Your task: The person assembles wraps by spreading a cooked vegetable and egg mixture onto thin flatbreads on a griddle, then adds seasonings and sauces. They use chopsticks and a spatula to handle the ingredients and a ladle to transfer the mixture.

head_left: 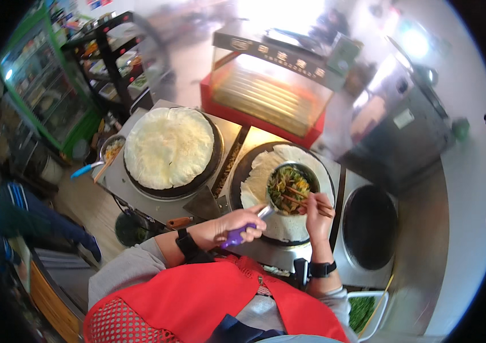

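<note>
My left hand [240, 224] is closed round the purple handle of a round metal ladle-like pan [315, 178]. Its bowl holds a mix of chopped greens and yellow bits [290, 186]. Over the bowl's right side my right hand [318, 212] grips a pair of wooden chopsticks [297, 202], their tips in the greens. Beneath the bowl, a pale flatbread [256, 177] with an uneven edge lies on the middle round griddle [239, 182]. A larger round flatbread [168, 147] covers most of the left griddle [218, 150].
A wide scraper [204, 204] with a wooden handle lies between the griddles. A blue-handled pan [111, 150] of filling sits far left. A dark bare griddle [370, 227] is at right, a glass-fronted red warmer [266, 91] behind. Another person's leg [54, 214] shows at left.
</note>
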{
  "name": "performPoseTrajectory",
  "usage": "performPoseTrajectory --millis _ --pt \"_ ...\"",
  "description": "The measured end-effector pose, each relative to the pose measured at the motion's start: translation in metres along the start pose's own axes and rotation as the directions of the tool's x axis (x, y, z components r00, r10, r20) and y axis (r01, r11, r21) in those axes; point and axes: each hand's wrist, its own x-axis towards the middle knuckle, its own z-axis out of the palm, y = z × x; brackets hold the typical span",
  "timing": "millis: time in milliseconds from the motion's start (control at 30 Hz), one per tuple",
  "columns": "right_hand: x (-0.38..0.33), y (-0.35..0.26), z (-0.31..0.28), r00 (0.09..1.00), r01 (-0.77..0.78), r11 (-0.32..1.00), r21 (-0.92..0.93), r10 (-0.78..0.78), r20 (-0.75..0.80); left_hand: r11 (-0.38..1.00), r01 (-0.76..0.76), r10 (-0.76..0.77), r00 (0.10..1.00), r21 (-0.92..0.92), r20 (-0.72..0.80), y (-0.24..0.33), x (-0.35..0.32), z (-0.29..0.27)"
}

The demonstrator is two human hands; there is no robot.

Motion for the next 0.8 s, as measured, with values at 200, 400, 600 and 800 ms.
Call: performPoseTrajectory --millis 200,400,600,800 --pt "0.010 0.010 -0.016 0.998 -0.040 0.984 0.173 0.049 -0.049 0.999 0.013 -0.012 0.999 0.037 -0.038 0.007 0.012 0.005" --pt "0.018 0.012 -0.030 0.994 -0.107 0.992 0.067 0.108 -0.014 1.000 0.017 -0.017 0.999 0.007 0.031 0.009 0.023 0.005" --pt "0.025 0.004 -0.039 0.993 -0.116 0.987 -0.113 0.112 -0.040 0.997 0.070 -0.067 0.992 -0.024 0.108 0.010 0.024 0.009" --pt "0.035 -0.028 -0.036 0.812 0.507 0.791 -0.343 -0.305 0.497 0.994 0.086 -0.082 0.995 -0.066 0.055 0.010 0.034 -0.001"
